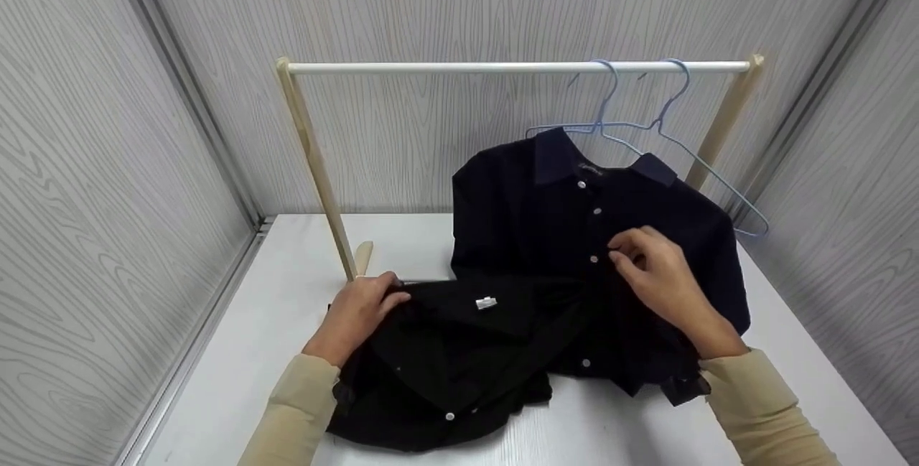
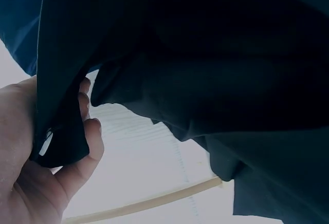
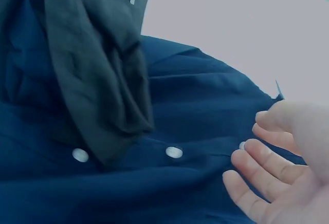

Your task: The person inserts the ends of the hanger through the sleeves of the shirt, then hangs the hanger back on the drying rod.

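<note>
- The black garment (image 1: 467, 365) lies bunched on the near left of the desk (image 1: 287, 272), its right side lapping over the navy shirt (image 1: 510, 215), which is spread across the right of the desk.
- The left hand (image 1: 361, 310) pinches the black garment's far left corner, cloth caught between thumb and fingers; a narrow grip that should hold one edge well but leave the rest to sag.
- The right hand (image 1: 660, 279) is loosely bent above the navy shirt's button row, fingers a little apart with no cloth visible between them; whether a fingertip touches the shirt I cannot tell.
- Both garments look light, thin and limp, likely to crease and fold under themselves rather than keep a shape; little about them seems fragile, though the small white buttons (image 1: 597, 212) could snag.
- For the black garment, the far edge near its white label (image 1: 486, 303) seems a good second hold, so that the weight is shared between two points.
- The navy shirt's collar (image 1: 556, 164) looks stiffer than its body and would probably give a firmer hold.
- Blue hangers (image 1: 687, 82) hang from the rail (image 1: 438, 67) at the far right.
</note>
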`<state>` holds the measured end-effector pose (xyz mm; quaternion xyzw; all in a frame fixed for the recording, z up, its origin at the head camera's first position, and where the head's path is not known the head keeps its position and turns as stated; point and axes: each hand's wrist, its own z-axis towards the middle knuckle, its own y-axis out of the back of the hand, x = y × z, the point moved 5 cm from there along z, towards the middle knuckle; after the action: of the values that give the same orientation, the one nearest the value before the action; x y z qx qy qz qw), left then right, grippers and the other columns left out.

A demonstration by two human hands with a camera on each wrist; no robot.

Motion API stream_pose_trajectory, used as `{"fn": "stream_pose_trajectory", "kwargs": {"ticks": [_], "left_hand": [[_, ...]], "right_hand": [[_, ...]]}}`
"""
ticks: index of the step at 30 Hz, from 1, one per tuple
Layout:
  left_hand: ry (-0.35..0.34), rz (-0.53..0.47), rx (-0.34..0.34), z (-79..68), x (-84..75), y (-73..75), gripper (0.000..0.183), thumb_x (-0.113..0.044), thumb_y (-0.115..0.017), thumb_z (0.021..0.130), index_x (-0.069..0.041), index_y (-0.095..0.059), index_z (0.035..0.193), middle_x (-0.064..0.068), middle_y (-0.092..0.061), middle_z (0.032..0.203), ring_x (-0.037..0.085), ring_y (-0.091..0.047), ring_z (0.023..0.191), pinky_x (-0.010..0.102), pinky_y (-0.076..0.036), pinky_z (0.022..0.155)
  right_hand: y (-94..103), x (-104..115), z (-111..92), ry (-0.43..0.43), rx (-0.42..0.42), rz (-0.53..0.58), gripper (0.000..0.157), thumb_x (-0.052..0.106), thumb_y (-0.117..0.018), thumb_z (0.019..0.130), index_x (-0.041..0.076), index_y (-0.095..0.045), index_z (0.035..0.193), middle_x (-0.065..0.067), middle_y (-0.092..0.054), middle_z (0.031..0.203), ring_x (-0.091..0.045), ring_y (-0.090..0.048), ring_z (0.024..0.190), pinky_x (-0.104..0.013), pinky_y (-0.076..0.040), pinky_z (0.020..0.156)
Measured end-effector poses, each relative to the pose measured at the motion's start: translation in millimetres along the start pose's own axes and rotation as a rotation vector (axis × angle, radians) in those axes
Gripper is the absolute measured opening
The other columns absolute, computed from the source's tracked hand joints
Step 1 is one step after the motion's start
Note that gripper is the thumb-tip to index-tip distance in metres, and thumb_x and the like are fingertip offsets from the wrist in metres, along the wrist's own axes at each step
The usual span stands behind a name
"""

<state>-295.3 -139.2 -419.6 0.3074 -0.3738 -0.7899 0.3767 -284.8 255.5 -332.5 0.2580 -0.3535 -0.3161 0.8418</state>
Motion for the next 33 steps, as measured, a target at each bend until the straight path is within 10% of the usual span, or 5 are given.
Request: {"fn": "stream_pose_trajectory", "kwargs": {"ticks": [7, 18, 33], "left_hand": [[0.026, -0.048, 0.004, -3.7, 4.0, -3.0, 0.019, -0.027, -0.062, 0.083, -0.009, -0.061, 0.09, 0.003, -0.067, 0.08, 0.016, -0.064, 0.07, 0.033, -0.05, 0.06], [0.027, -0.035, 0.0, -10.4, 5.9, -4.0, 0.017, -0.025, -0.063, 0.083, -0.01, -0.061, 0.092, 0.002, -0.067, 0.084, 0.014, -0.064, 0.076, 0.03, -0.051, 0.064], [-0.001, 0.021, -0.027, -13.5, 2.1, -3.3, 0.019, -0.029, -0.062, 0.084, -0.012, -0.062, 0.09, 0.0, -0.067, 0.081, 0.014, -0.064, 0.074, 0.029, -0.051, 0.063]], "right_hand": [[49.1, 15.4, 32.5, 0.106, -0.152, -0.092, 0.007, 0.001, -0.059, 0.08, 0.006, -0.065, 0.081, -0.001, -0.057, 0.075, -0.001, -0.047, 0.066, -0.01, -0.036, 0.058], [101.0, 7.4, 80.2, -0.005, -0.272, -0.209, 0.012, 0.006, -0.053, 0.083, 0.001, -0.063, 0.082, -0.005, -0.055, 0.075, 0.005, -0.041, 0.065, -0.014, -0.033, 0.061], [87.3, -43.6, 101.5, -0.188, -0.05, -0.378, 0.027, 0.011, -0.047, 0.089, -0.009, -0.056, 0.105, -0.029, -0.052, 0.102, -0.048, -0.049, 0.093, -0.056, -0.036, 0.081]]}}
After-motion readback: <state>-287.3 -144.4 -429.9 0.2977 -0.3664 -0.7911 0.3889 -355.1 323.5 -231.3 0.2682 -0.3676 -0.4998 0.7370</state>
